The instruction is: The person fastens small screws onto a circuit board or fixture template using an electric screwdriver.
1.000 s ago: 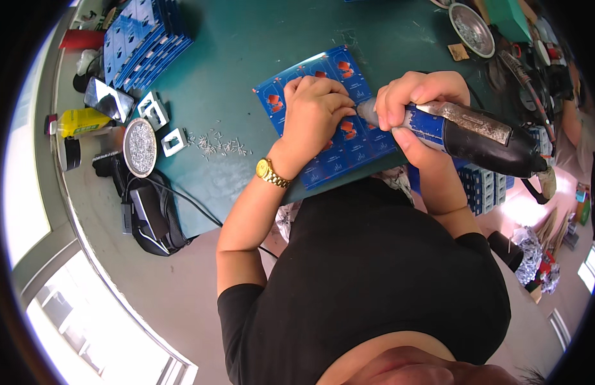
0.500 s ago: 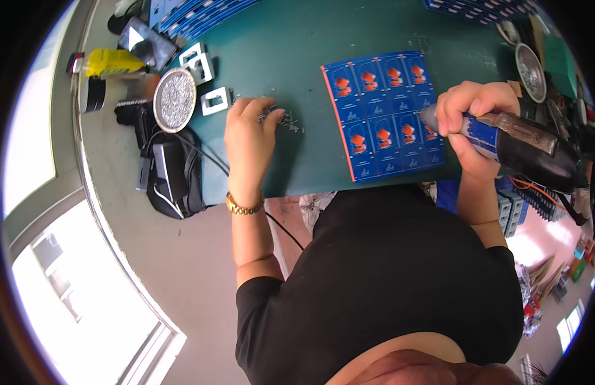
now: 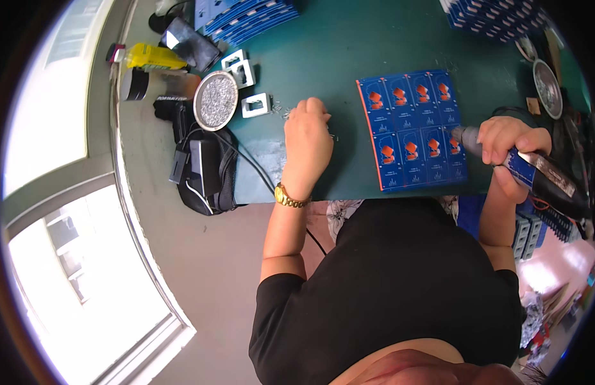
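My left hand point(image 3: 308, 144), with a gold watch point(image 3: 289, 196) on the wrist, is closed over a small scatter of screws point(image 3: 276, 108) on the green table. Its fingertips are drawn together, and whatever they hold is hidden. In my right hand point(image 3: 512, 142) is a blue and black electric screwdriver point(image 3: 557, 187), gripped near its grey nose. That nose points left, at the right edge of a blue printed sheet of panels point(image 3: 410, 149) with orange pictures and an orange left edge. Whether the tip touches the sheet I cannot tell.
A round dish of screws point(image 3: 215, 101) stands left, by white square frames point(image 3: 254, 105), a yellow bottle point(image 3: 153, 56), a phone point(image 3: 190, 45) and a black bag point(image 3: 214, 183) with a cable. Stacked blue panels point(image 3: 252, 20) lie far left, more point(image 3: 496, 19) far right. Another metal dish point(image 3: 547, 90) is right.
The view has shifted, so the table things sit farther right. My left hand has turned and drawn its fingers together over the screws. The screwdriver stays in my right hand near the sheet's edge.
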